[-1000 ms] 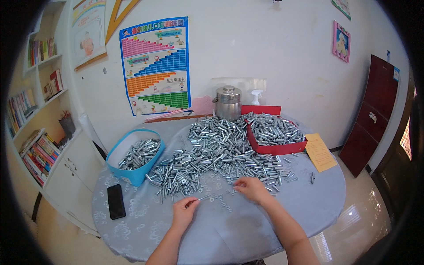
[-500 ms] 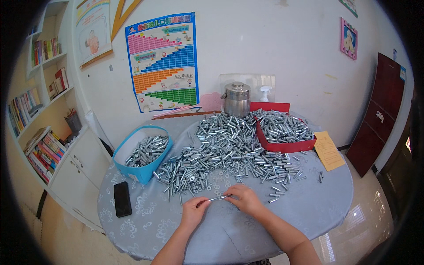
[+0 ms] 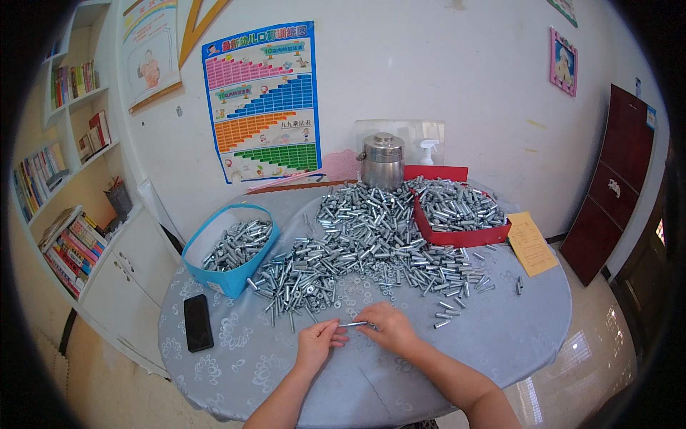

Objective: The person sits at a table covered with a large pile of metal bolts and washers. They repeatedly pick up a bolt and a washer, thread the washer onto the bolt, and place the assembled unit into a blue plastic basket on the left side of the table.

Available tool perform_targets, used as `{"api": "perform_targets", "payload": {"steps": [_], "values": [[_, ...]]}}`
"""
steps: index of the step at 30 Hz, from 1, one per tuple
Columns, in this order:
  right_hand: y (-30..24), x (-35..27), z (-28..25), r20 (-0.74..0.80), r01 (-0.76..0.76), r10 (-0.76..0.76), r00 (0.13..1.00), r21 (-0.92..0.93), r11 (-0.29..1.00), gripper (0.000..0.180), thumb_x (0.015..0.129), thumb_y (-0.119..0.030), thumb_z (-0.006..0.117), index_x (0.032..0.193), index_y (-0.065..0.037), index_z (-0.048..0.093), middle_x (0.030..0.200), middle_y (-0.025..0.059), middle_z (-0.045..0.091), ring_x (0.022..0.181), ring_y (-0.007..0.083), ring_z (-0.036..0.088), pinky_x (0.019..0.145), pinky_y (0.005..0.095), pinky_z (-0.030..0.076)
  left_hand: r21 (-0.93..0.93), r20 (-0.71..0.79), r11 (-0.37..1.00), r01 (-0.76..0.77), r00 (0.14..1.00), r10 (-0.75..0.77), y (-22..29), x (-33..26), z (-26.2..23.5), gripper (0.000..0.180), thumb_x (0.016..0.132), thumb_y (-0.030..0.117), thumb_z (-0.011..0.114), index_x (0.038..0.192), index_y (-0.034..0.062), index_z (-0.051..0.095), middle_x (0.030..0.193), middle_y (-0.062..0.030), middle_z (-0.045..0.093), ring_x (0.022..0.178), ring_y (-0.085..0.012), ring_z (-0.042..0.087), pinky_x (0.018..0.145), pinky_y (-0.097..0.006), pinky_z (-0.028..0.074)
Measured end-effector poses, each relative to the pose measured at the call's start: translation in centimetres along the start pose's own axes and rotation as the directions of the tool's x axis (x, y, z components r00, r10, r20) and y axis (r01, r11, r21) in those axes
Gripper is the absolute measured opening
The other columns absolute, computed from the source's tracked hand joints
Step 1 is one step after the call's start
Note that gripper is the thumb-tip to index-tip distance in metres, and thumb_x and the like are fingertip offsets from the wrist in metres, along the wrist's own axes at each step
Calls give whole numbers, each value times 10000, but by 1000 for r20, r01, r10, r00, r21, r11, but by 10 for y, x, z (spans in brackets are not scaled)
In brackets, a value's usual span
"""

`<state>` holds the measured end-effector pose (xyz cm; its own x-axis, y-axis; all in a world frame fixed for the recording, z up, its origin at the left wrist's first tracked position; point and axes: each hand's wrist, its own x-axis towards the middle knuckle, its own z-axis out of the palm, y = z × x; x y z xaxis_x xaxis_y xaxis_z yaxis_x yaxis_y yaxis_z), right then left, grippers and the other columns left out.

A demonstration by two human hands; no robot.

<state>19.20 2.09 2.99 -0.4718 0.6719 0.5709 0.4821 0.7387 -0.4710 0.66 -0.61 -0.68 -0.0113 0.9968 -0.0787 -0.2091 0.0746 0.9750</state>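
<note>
The person's left hand (image 3: 315,345) pinches one end of a slim, silvery metal rod-shaped piece (image 3: 352,324) between thumb and forefinger, its other fingers loosely spread below; the right hand (image 3: 390,329) closes its fingertips around the other end, so the piece lies nearly level in the narrow gap between the two hands. Both hands hover low over, or rest on, a grey, flower-patterned tablecloth (image 3: 343,393); which of these cannot be told. Just beyond the fingers lie small, flat, silvery metal rings (image 3: 357,289), and behind them rises a broad heap of shiny metal bolts and sleeves (image 3: 364,232). Beyond the left hand and to its left stands a light-blue, white-lined open bin (image 3: 230,280) partly filled with similar pieces, with a black rectangular phone (image 3: 198,323) nearer, left of that hand. Beyond the right hand and to its right, a red open box (image 3: 464,237) holds more pieces beside a yellow paper sheet (image 3: 533,247). Farthest from the hands, behind the heap, stands a lidded, cylindrical steel canister (image 3: 383,168).
</note>
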Motion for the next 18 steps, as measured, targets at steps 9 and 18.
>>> {"api": "perform_targets", "payload": {"steps": [9, 18], "values": [[-4, -1, 12, -68, -55, 63, 996, 109, 992, 196, 663, -103, 686, 849, -73, 630, 830, 59, 608, 790, 224, 571, 686, 307, 455, 56, 148, 998, 10, 989, -18, 6, -4, 6, 292, 874, 131, 486, 1059, -93, 518, 932, -178, 603, 787, -230, 626, 616, -276, 525], [6, -6, 24, 29, -299, 322, 946, 458, 837, 193, 693, -112, 673, 872, -53, 634, 864, 96, 601, 790, 194, 581, 698, 270, 481, -106, 171, 989, 99, 982, -80, 14, -7, 9, 333, 875, 143, 482, 1108, -95, 474, 962, -200, 589, 836, -265, 619, 651, -298, 534]]}}
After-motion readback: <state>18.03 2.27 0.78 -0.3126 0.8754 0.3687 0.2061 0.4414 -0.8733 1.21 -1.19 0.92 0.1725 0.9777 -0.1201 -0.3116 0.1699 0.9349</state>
